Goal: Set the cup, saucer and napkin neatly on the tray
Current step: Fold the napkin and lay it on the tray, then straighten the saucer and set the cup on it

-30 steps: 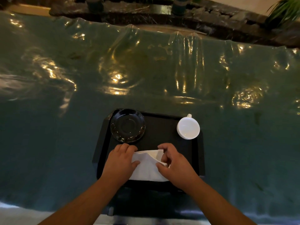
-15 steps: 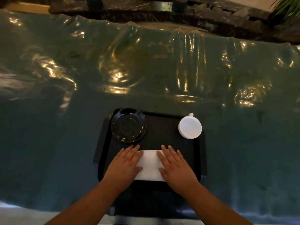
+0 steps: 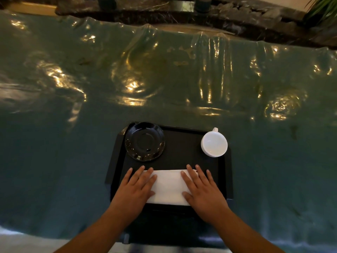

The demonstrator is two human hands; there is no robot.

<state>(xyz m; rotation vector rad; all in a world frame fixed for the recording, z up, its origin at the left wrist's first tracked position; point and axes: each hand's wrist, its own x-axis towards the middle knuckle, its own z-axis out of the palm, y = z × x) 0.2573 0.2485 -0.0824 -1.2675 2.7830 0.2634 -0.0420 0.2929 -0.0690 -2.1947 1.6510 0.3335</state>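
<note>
A black rectangular tray (image 3: 182, 143) lies on the green table in front of me. A folded white napkin (image 3: 168, 187) rests flat along the tray's near edge. My left hand (image 3: 135, 189) presses palm-down on its left end, fingers spread. My right hand (image 3: 204, 189) lies flat on its right end in the same way. A glossy black saucer (image 3: 145, 141) sits in the tray's far left corner. A white cup (image 3: 214, 143) stands in the far right corner, its handle pointing away from me.
The table is covered with a wrinkled, shiny green plastic sheet (image 3: 164, 79). A dark stone ledge (image 3: 182, 11) runs behind the table's far edge, with a green plant (image 3: 322, 8) at the far right.
A second ago my right hand was pinching and folding the napkin's corner. Both hands have since flattened onto the napkin and slid apart toward its ends.
</note>
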